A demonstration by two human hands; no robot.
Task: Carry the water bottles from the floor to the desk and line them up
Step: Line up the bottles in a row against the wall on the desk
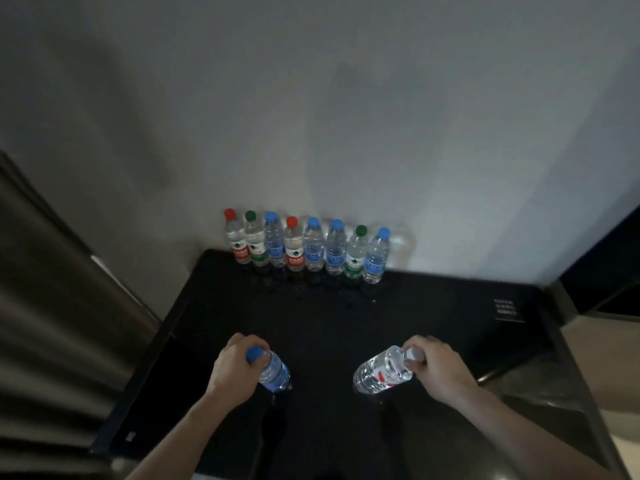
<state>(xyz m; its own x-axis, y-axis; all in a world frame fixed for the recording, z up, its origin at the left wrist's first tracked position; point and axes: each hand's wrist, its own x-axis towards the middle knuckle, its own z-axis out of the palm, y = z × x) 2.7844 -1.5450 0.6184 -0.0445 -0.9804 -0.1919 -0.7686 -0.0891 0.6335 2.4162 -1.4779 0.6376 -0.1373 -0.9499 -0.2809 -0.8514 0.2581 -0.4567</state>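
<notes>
Fingers of the left hand (232,367) curl around the neck of a blue-capped bottle (273,370), just under its cap, while the right hand (437,367) pinches a clear bottle with a pale cap (382,370) at the same spot, thumb and fingertips closed around the cap end. Both bottles hang tilted over the near part of the black desk (433,341), bases angled toward each other and toward the dark surface; whether either base touches the top cannot be told. Beyond the hands, a row of eight bottles (304,249) stands upright against the pale wall (346,116) at the desk's far edge, caps red, green and blue, shoulders touching or nearly so, with free space on the desk to the right of the last blue-capped one. The carried bottles appear full, so they are likely fairly heavy for a neck hold and apt to swing; their thin plastic walls would probably give under a squeeze, and droplets scattered on the desk in front of the row suggest wet, slippery sides. The stiff neck ring under the cap looks the surest place to hold for carrying, with a shift to the labelled middle likely steadier for setting each one upright at the row's right end. A grey curtain (52,306) hangs at left, and a small printed card (508,310) lies near the desk's right edge.
</notes>
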